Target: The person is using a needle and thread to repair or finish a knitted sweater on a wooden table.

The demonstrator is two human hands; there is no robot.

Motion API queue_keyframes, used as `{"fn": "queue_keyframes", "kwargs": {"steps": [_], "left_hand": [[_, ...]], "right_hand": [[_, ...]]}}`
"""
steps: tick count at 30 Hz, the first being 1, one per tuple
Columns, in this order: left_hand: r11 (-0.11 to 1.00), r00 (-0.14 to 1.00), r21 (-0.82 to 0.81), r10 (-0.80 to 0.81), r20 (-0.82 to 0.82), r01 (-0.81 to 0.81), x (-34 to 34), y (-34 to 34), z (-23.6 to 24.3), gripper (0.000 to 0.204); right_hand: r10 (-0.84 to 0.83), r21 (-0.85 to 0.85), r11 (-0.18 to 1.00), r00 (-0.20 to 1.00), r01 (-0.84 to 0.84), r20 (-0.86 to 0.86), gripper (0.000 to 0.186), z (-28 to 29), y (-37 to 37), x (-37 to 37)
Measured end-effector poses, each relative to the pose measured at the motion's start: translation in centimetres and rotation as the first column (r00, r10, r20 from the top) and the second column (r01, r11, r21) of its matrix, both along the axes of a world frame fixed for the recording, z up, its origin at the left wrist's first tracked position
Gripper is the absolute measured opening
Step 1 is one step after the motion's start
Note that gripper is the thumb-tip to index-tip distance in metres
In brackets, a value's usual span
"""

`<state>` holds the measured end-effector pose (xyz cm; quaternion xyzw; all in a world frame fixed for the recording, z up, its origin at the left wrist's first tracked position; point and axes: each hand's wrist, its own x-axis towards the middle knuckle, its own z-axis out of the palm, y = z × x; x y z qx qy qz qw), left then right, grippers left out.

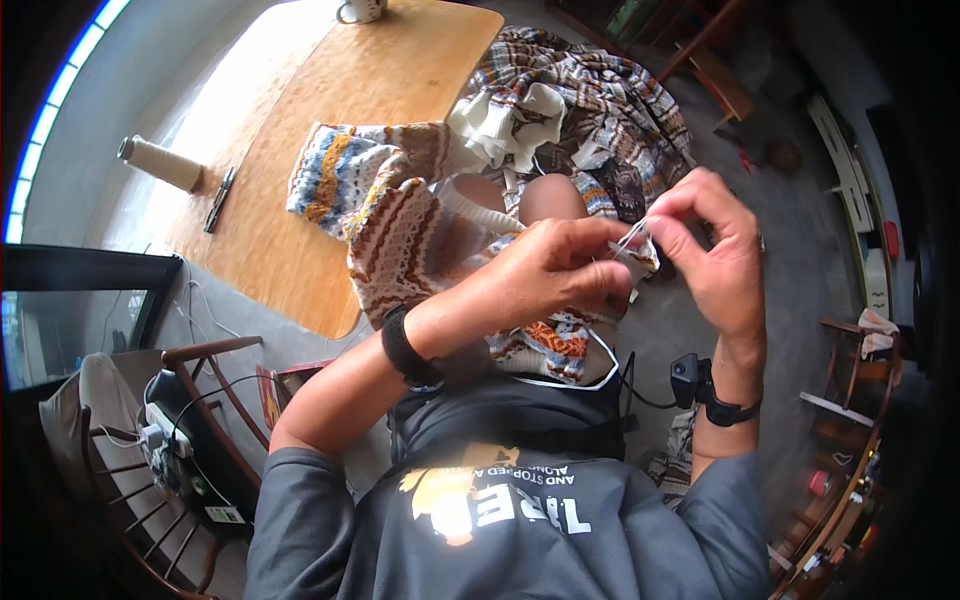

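White yarn (630, 237) runs in thin strands between my two hands, above my lap. My left hand (562, 262) has its fingers closed around part of the yarn. Thumb and forefinger of my right hand (718, 250) pinch the yarn's other end, slightly higher and to the right. Below them a patterned knitted sweater (395, 225) in brown, cream, blue and orange lies across my knees. One part of it rests on the table's edge. My left forearm hides some of the knit, and the fingertips cover where the yarn leads.
A wooden table (390, 75) stands ahead on the left, bearing a cone of beige yarn (160, 165), dark thread snips (219, 200) and a mug (361, 10). More patterned knitwear (625, 115) is heaped beyond my knees. A chair with a power strip (165, 440) is at lower left.
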<state>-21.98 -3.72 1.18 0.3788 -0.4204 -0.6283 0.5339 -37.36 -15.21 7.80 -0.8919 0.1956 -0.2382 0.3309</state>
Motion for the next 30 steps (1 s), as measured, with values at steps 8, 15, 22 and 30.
{"fn": "queue_keyframes", "kwargs": {"steps": [8,15,22,30], "left_hand": [[0.996,0.976,0.087,-0.044,0.211,0.027,0.6,0.6,1.4,0.028],[0.991,0.874,0.120,-0.103,0.474,0.052,1.5,1.6,0.5,0.025],[0.987,0.565,-0.155,0.103,0.819,0.045,3.4,1.4,-2.6,0.013],[0.910,0.186,-0.372,0.340,0.922,0.181,-1.4,-0.5,-6.9,0.030]], "right_hand": [[-0.108,0.750,0.565,0.870,-0.344,0.481,0.025,-4.5,0.7,-0.6],[-0.325,0.618,0.086,0.564,-0.782,0.759,0.012,-2.3,-2.8,-4.9],[-0.444,0.571,0.361,0.403,-0.737,0.800,0.012,3.7,-10.1,-20.7],[-0.635,0.520,0.721,0.737,0.457,0.233,0.009,-6.0,-11.3,-22.6]]}}
